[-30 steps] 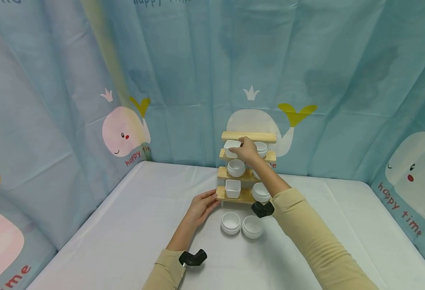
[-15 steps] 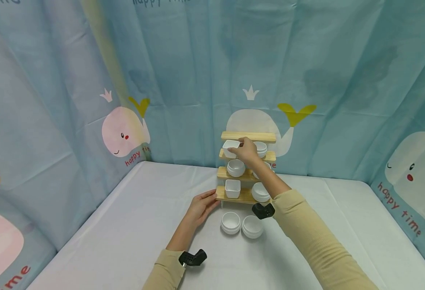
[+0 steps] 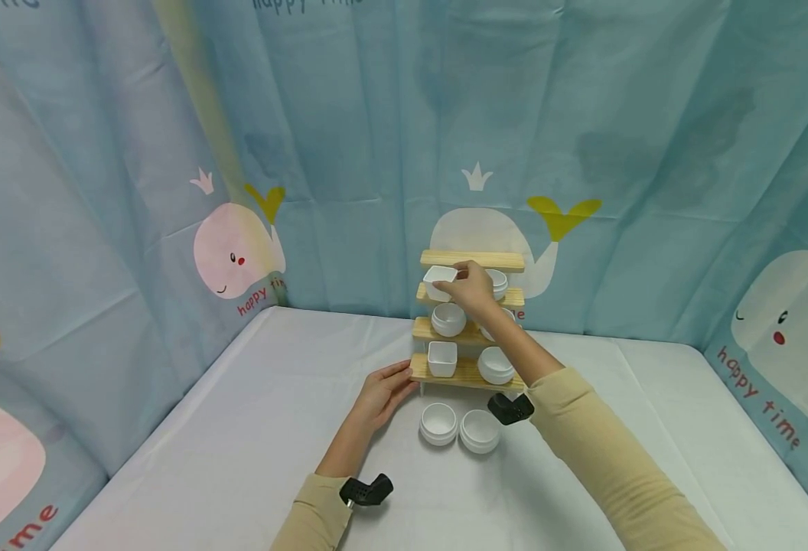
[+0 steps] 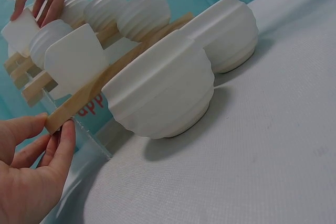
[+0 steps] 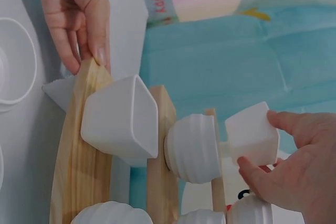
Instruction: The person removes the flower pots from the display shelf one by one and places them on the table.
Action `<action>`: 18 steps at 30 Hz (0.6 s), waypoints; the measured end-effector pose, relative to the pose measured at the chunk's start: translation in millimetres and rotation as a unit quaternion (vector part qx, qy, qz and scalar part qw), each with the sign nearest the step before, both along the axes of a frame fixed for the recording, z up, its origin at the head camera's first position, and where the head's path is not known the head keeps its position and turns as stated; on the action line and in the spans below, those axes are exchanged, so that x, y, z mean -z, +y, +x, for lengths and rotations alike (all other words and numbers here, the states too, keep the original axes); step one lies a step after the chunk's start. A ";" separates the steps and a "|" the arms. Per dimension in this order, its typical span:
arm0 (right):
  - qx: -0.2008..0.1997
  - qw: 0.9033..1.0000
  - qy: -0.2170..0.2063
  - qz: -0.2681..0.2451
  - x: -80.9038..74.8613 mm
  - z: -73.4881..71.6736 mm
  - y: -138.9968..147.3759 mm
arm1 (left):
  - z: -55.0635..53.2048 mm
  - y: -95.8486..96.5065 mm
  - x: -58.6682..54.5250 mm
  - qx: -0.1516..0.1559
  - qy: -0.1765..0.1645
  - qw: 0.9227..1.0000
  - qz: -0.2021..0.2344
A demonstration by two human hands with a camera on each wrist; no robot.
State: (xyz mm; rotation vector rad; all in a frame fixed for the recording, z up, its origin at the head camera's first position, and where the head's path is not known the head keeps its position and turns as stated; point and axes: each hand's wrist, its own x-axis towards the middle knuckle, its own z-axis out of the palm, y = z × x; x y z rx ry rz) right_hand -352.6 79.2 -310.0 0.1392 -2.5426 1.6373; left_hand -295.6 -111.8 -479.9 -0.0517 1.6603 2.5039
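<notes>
A tiered wooden shelf (image 3: 469,371) stands at the back of the table with white pots on its steps. My left hand (image 3: 380,394) pinches the left end of its lowest board, thumb above and fingers beneath in the left wrist view. High on the left, my right hand (image 3: 473,291) holds a square white pot (image 3: 438,282) between thumb and fingers, at the step below the top board. Below it sit a round ribbed pot (image 3: 448,319) and another square pot (image 3: 442,360). Round pots, such as the lowest one (image 3: 496,365), line the right side, partly hidden by my right arm.
Two round white pots (image 3: 438,423) stand side by side on the white-covered table (image 3: 252,428), in front of the shelf. A blue curtain (image 3: 349,153) printed with whales hangs close behind it. The top board (image 3: 473,260) carries no pot.
My right wrist and sleeve have shifted slightly to the right and down, while the right fingers stay on the square pot. My left hand keeps its place on the lowest board.
</notes>
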 end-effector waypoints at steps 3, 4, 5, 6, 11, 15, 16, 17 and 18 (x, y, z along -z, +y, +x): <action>-0.003 1.000 0.008 -0.003 2.6 0.7 1.9 | 0.0 0.1 0.6 0.002 0.002 1.000 0.000; -0.004 1.000 0.012 -0.002 3.7 0.9 2.4 | 0.0 0.0 0.7 0.003 0.003 1.000 0.000; -0.004 1.000 0.016 -0.002 4.4 1.5 3.0 | 0.1 0.1 0.7 0.003 0.004 1.000 0.000; -0.004 1.000 0.018 -0.001 5.2 1.6 3.7 | 0.2 0.2 0.5 0.003 0.004 1.000 0.000; -0.006 1.000 0.024 -0.007 6.2 6.4 6.6 | 1.0 0.3 -0.6 0.004 0.003 1.000 -0.003; -0.012 0.999 0.028 -0.014 5.0 11.2 8.1 | 1.2 0.3 -1.7 0.004 -0.002 1.000 -0.007; -0.014 0.999 0.029 -0.016 4.6 12.5 8.3 | 1.1 0.2 -1.8 0.004 -0.002 1.000 -0.008; -0.016 0.999 0.029 -0.017 4.3 13.8 8.7 | 0.8 0.2 -1.7 0.005 -0.001 1.000 -0.009; -0.017 0.999 0.030 -0.017 4.0 15.4 8.9 | 0.5 0.0 -1.7 0.006 -0.001 1.000 -0.011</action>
